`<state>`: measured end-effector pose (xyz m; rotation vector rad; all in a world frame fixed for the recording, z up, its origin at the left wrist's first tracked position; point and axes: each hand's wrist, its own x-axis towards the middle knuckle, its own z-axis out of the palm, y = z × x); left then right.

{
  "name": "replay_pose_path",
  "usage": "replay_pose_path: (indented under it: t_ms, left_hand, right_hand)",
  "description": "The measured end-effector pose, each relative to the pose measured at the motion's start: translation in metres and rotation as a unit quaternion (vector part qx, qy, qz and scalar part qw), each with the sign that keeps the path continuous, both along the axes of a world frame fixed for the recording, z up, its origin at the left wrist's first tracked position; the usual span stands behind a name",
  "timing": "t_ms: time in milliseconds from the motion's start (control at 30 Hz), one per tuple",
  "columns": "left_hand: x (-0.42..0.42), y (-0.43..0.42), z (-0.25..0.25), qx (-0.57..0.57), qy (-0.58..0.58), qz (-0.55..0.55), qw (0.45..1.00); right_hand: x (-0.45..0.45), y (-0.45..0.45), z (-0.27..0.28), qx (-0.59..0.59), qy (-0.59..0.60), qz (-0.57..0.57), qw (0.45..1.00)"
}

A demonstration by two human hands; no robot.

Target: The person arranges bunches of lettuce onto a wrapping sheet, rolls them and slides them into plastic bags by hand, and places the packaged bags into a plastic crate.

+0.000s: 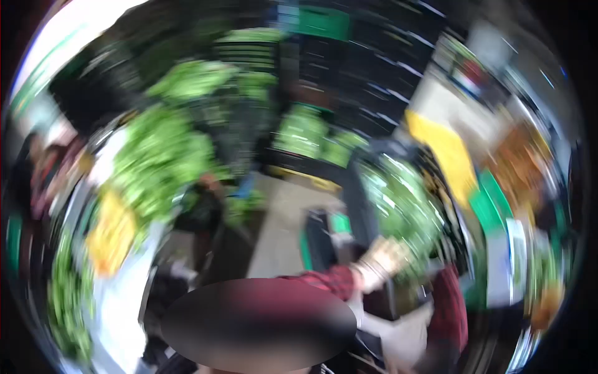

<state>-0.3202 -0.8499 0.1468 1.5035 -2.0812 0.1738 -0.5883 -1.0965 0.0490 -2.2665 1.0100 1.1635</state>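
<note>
The whole view is smeared by motion. My left hand (383, 258), coming out of a red checked sleeve (333, 282), reaches across to the right. It lies at the near end of a dark crate (359, 209), against the green leafy vegetables in shiny clear wrapping (402, 199). Blur hides how its fingers are bent and whether they grip the crate or the vegetables. Another red checked sleeve (450, 308) rises along the crate's near right side. The hand at its end is hidden.
Loose lettuce (162, 162) is heaped on the left, beside a yellow item (112, 234). Black crates (374, 68) are stacked at the back, with wrapped greens (302, 131) lower down. A yellow sheet (442, 149) and a green container (490, 202) stand right. Another person (53, 165) is far left.
</note>
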Motion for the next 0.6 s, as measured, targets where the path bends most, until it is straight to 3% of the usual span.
replay_pose_path:
  t_ms: [33,133,200,233,300,333,367,400,433,500,533,567,600]
  left_hand:
    - [-0.001,-0.002,-0.012,-0.079,0.025,0.010,0.997]
    - [-0.015,-0.023,-0.069,-0.025,0.017,-0.017,0.999]
    - [0.014,-0.002,-0.061,-0.106,-0.043,0.037,0.993]
    - [0.031,0.010,-0.053,-0.132,-0.064,0.054,0.988]
    - [0.092,0.063,-0.022,0.057,0.051,0.020,0.997]
    - [0.108,0.099,-0.019,0.147,0.108,0.001,0.983]
    - [0.127,0.131,-0.042,0.064,0.180,0.035,0.981]
    - [0.153,0.170,-0.069,-0.021,0.248,0.069,0.966]
    - [0.173,0.206,-0.093,-0.005,0.256,0.175,0.951]
    - [0.211,0.310,-0.084,0.083,0.302,0.360,0.879]
    - [0.237,0.360,-0.100,0.123,0.305,0.400,0.855]
    - [0.246,0.412,-0.100,0.082,0.329,0.494,0.800]
    - [0.265,0.462,-0.138,0.048,0.294,0.567,0.768]
  right_hand:
    - [0.003,-0.008,0.014,-0.018,-0.042,0.025,0.999]
    - [0.018,-0.048,0.059,-0.059,-0.195,0.060,0.977]
    - [0.108,0.031,0.152,-0.096,-0.316,-0.146,0.933]
    - [0.141,0.048,0.162,-0.089,-0.319,-0.132,0.934]
    - [0.179,0.075,0.178,-0.221,-0.461,0.016,0.859]
    - [0.203,0.104,0.162,-0.077,-0.569,-0.025,0.818]
    - [0.235,0.132,0.142,0.074,-0.654,-0.065,0.750]
    - [0.270,0.181,0.153,0.077,-0.622,-0.058,0.777]
    - [0.301,0.224,0.159,0.078,-0.587,-0.052,0.804]
    - [0.351,0.281,0.113,0.181,-0.525,-0.014,0.832]
    - [0.372,0.303,0.083,0.178,-0.498,0.102,0.842]
    - [0.390,0.334,0.064,0.212,-0.471,0.148,0.843]
    - [0.410,0.367,0.052,0.247,-0.445,0.192,0.839]
